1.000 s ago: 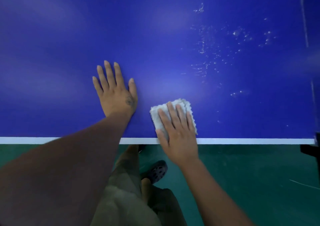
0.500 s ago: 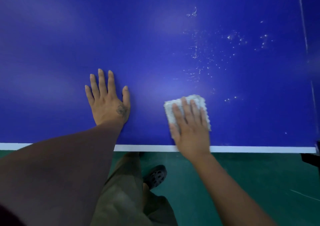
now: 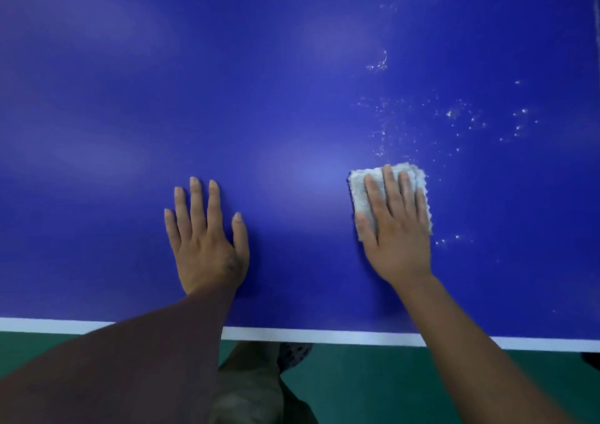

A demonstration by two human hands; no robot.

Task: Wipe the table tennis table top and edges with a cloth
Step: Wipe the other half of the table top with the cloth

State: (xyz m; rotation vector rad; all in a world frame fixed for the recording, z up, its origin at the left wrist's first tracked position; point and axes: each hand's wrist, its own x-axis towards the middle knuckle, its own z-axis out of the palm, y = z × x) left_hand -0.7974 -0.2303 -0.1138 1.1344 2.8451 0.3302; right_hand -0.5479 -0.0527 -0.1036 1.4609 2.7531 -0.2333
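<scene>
Beneath the near rim, smooth green floor point(image 3: 389, 388), with the perforated toe of a dark shoe point(image 3: 293, 353) and a fold of olive trousers point(image 3: 250, 391) showing between the two forearms. Across the lower left, the left forearm point(image 3: 130, 368), dark and blurred, covering a stretch of the white edge line point(image 3: 324, 337). On the right half of the blue table top point(image 3: 292, 82), scattered white specks point(image 3: 454, 121), some just beyond the cloth. Left hand point(image 3: 207, 245) flat on bare blue, fingers straight and slightly spread, holding nothing. Right hand point(image 3: 397, 228) laid palm-down over the cloth point(image 3: 360, 193), fingers straight and close together, pressing rather than gripping. Cloth in from the near edge, right of centre, largely hidden under that hand. Table surface hard and smooth, with soft pale reflections; edge line a crisp painted band. Cloth pale grey-white, folded into a rough square, nubbly pile, zigzag border down its right side.
</scene>
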